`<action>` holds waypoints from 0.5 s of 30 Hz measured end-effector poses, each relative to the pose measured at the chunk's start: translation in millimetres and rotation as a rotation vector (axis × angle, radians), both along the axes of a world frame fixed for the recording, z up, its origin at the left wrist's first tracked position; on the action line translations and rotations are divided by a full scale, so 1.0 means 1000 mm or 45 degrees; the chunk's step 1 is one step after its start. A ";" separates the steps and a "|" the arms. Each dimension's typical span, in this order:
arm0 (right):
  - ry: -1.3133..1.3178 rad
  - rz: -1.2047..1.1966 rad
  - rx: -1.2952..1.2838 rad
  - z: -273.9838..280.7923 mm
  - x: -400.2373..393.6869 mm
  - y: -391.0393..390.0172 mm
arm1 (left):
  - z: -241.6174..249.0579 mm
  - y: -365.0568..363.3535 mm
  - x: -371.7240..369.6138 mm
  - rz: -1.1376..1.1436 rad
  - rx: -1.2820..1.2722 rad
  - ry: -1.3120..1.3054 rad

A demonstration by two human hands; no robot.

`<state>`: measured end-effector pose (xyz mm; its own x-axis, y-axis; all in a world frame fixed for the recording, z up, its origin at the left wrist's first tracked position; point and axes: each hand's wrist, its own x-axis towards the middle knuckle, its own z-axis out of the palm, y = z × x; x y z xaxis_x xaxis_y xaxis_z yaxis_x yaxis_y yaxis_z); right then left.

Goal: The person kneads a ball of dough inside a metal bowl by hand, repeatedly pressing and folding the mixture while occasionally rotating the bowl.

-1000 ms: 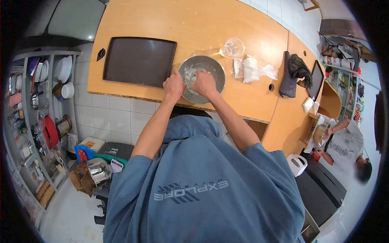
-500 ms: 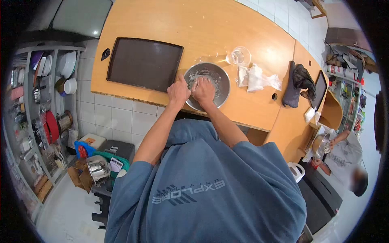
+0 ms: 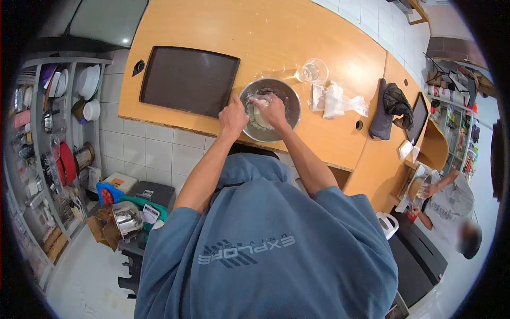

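A steel mixing bowl (image 3: 295, 110) stands near the front edge of the wooden table, with pale, sticky dough (image 3: 256, 118) inside. My left hand (image 3: 232, 118) is closed on the bowl's left rim. Inside the bowl, my right hand (image 3: 272, 111) has its fingers curled over the dough, and whitish residue shows on them. The fingertips are partly hidden. Just beyond the bowl is a clear container (image 3: 314, 71). To its right lie plastic bags of white powder (image 3: 336, 101).
A dark baking tray (image 3: 188, 80) lies left of the bowl on the wooden table (image 3: 265, 32). Dark cloth items (image 3: 390, 109) sit at the right. Another person (image 3: 449, 196) handles a bowl at far right. Shelves (image 3: 64, 138) with kitchenware stand left.
My right hand has shifted slightly right within the bowl, its fingers turned leftward, and more of the dough shows. My left hand stays on the rim. The other person's bowl has tilted.
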<state>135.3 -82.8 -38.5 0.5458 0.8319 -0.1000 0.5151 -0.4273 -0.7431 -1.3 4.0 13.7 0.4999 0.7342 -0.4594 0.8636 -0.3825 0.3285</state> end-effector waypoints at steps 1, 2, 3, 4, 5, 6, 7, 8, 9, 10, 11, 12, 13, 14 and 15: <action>0.036 -0.008 -0.025 0.000 0.003 -0.005 | -0.001 -0.001 0.000 -0.003 0.040 -0.011; 0.073 -0.018 -0.049 -0.001 0.006 -0.009 | -0.002 -0.001 -0.001 -0.006 0.080 -0.021; 0.110 -0.027 -0.075 0.007 0.006 -0.010 | -0.003 -0.002 -0.001 -0.012 0.084 -0.033; 0.129 -0.044 -0.183 0.014 0.006 -0.010 | -0.004 -0.002 -0.002 -0.017 0.089 -0.046; 0.147 -0.063 -0.289 0.021 0.007 -0.009 | -0.005 -0.002 -0.002 -0.024 0.094 -0.059; 0.165 -0.083 -0.396 0.029 0.006 -0.009 | -0.007 -0.002 -0.002 -0.023 0.107 -0.060; 0.135 -0.087 -0.479 0.032 0.002 -0.010 | -0.009 -0.003 -0.001 -0.022 0.120 -0.062; 0.106 -0.091 -0.562 0.035 -0.002 -0.011 | -0.011 -0.003 -0.001 -0.021 0.133 -0.064; 0.077 -0.095 -0.645 0.036 -0.006 -0.012 | -0.011 -0.004 -0.001 -0.025 0.120 -0.071; 0.013 -0.082 -0.687 0.035 -0.008 -0.013 | -0.012 -0.003 -0.001 -0.027 0.108 -0.079; -0.049 -0.065 -0.729 0.032 -0.010 -0.015 | -0.012 -0.003 -0.001 -0.026 0.097 -0.084; -0.109 -0.045 -0.769 0.028 -0.015 -0.017 | -0.011 -0.003 -0.001 -0.023 0.098 -0.082; -0.244 -0.059 -0.666 0.025 -0.021 -0.019 | -0.009 -0.005 -0.001 -0.019 0.099 -0.078; -0.379 -0.074 -0.560 0.022 -0.028 -0.024 | -0.007 -0.006 -0.001 -0.016 0.100 -0.076; -0.512 -0.091 -0.456 0.024 -0.034 -0.028 | -0.006 -0.006 -0.002 -0.002 0.050 -0.065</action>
<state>101.0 -110.6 -14.1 0.6533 0.7437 -0.1421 0.6892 -0.6617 -0.2952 -3.6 -1.6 8.0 0.5232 0.7503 -0.4041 0.8454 -0.3973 0.3570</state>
